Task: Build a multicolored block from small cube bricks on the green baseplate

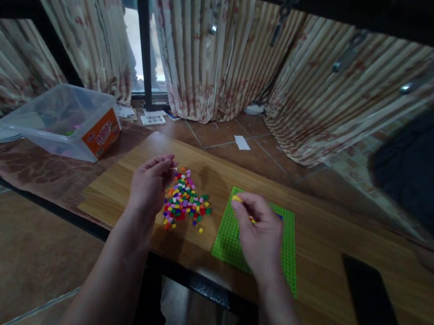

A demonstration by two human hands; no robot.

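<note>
A pile of small, many-coloured toy bricks [186,199] lies on the wooden tabletop. Beside its left edge is my left hand [151,182], fingers curled together; what they hold, if anything, I cannot make out. To the right of the pile lies a green studded baseplate [290,244]. My right hand [259,230] is over this plate, pinching a small yellow brick [237,198] between thumb and index finger. Under that hand a few yellow and blue bricks show partly on the plate; the hand hides the rest.
A clear plastic box [51,129] with an orange label stands at the left of the table. On the right lies a dark phone-shaped slab [377,311]. Behind the table are a white card [242,143] on the tiles and striped curtains [251,57].
</note>
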